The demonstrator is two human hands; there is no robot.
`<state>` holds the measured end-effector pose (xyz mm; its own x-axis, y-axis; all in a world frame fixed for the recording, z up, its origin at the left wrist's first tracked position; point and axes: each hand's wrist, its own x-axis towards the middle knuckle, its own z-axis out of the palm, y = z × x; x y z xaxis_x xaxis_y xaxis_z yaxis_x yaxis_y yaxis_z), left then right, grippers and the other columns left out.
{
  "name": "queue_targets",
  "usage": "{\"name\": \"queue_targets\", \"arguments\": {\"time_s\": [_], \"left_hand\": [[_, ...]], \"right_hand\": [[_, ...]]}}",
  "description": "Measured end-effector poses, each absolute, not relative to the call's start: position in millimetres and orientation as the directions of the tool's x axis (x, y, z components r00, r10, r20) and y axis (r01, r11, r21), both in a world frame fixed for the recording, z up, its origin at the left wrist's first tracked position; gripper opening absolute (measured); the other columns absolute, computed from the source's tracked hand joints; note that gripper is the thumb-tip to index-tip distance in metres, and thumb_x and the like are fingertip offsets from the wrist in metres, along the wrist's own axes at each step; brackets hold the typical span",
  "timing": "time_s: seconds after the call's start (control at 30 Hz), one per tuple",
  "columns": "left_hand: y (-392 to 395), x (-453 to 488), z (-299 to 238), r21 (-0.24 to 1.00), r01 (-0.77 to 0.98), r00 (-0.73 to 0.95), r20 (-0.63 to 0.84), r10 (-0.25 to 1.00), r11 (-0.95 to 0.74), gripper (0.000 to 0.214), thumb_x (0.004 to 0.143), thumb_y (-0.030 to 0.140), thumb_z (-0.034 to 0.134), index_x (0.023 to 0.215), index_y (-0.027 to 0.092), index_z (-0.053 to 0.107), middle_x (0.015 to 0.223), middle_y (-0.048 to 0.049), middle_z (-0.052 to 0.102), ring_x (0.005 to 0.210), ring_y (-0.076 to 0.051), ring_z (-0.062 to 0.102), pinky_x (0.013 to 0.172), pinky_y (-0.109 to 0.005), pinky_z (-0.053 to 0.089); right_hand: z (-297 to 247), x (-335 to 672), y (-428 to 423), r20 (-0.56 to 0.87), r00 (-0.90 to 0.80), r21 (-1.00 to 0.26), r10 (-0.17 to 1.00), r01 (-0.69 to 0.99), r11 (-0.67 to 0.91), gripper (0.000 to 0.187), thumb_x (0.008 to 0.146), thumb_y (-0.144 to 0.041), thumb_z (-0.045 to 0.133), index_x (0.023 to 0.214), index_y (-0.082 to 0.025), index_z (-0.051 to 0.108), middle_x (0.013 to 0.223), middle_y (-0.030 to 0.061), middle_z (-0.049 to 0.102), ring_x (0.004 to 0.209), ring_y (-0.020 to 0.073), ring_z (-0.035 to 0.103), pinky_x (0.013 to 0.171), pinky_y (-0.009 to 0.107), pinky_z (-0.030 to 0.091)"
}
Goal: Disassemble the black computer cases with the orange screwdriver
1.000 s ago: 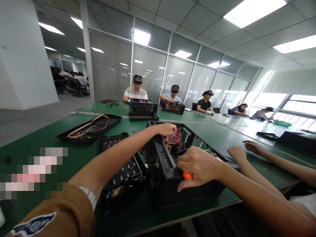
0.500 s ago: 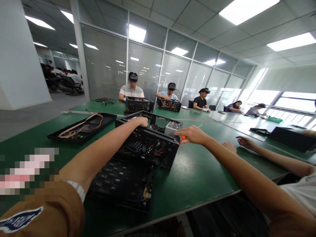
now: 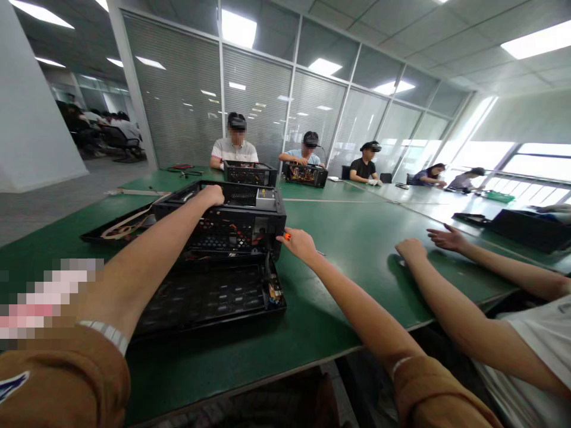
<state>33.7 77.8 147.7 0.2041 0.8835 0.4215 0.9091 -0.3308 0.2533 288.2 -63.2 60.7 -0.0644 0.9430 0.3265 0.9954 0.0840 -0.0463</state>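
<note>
A black open computer case stands on the green table in front of me. My left hand is closed over the case's top left rim. My right hand is at the case's lower right corner, fingers closed round a screwdriver with an orange handle; its metal tip shows past my hand. A black perforated side panel lies flat on the table just in front of the case.
A black tray with cables lies left of the case. A neighbour's two hands rest on the table at right. Across the table several people work on other cases. A black panel lies far right.
The case has slid away from me and turned, now standing farther back behind the side panel. My right hand moved from its top edge down to its right corner, still holding the screwdriver.
</note>
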Motion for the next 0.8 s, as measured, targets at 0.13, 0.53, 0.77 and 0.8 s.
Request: {"name": "queue_targets", "arguments": {"time_s": [0.13, 0.53, 0.77, 0.8], "left_hand": [[43.3, 28.8, 151.0, 0.227, 0.939, 0.101, 0.533, 0.840, -0.257, 0.027, 0.088, 0.021, 0.034, 0.105, 0.005, 0.047, 0.096, -0.0172, 0.059, 0.087, -0.021, 0.054, 0.074, -0.031, 0.038], [-151.9, 19.9, 0.5, -0.123, 0.791, 0.591, 0.407, 0.696, -0.600, 0.025, 0.089, 0.016, 0.026, 0.094, 0.013, 0.050, 0.073, -0.0058, 0.051, 0.067, -0.016, 0.050, 0.065, -0.029, 0.040], [-116.7, 9.7, 5.4, -0.283, 0.672, 0.713, 0.496, 0.496, -0.684, 0.026, 0.088, 0.013, 0.025, 0.093, 0.010, 0.051, 0.084, -0.0095, 0.053, 0.073, -0.017, 0.048, 0.069, -0.030, 0.041], [-112.0, 7.5, 4.2, -0.281, 0.672, 0.710, 0.508, 0.488, -0.685, 0.026, 0.088, 0.013, 0.025, 0.093, 0.010, 0.051, 0.084, -0.0094, 0.053, 0.073, -0.017, 0.048, 0.070, -0.030, 0.041]], "right_hand": [[53.5, 276.4, -43.5, 0.226, 0.024, -0.041, 0.974, 0.999, -0.015, 0.043, 0.083, -0.051, 0.039, 0.102, -0.019, 0.061, 0.096, 0.0122, 0.064, 0.090, 0.0231, 0.060, 0.072, 0.029, 0.043], [22.7, 261.6, -72.0, 0.082, -0.001, -0.155, 0.997, 0.988, 0.014, 0.035, 0.079, -0.039, 0.043, 0.087, -0.015, 0.066, 0.089, 0.0127, 0.066, 0.080, 0.0198, 0.063, 0.063, 0.023, 0.042], [20.2, 255.0, -68.9, 0.160, -0.009, -0.097, 0.987, 0.995, 0.025, 0.031, 0.078, -0.032, 0.043, 0.090, -0.015, 0.065, 0.091, 0.0145, 0.064, 0.084, 0.0247, 0.061, 0.068, 0.031, 0.043], [18.8, 254.2, -68.0, 0.167, -0.014, -0.096, 0.986, 0.995, 0.031, 0.031, 0.078, -0.033, 0.042, 0.090, -0.015, 0.065, 0.091, 0.0142, 0.064, 0.084, 0.0248, 0.061, 0.068, 0.031, 0.043]]}}
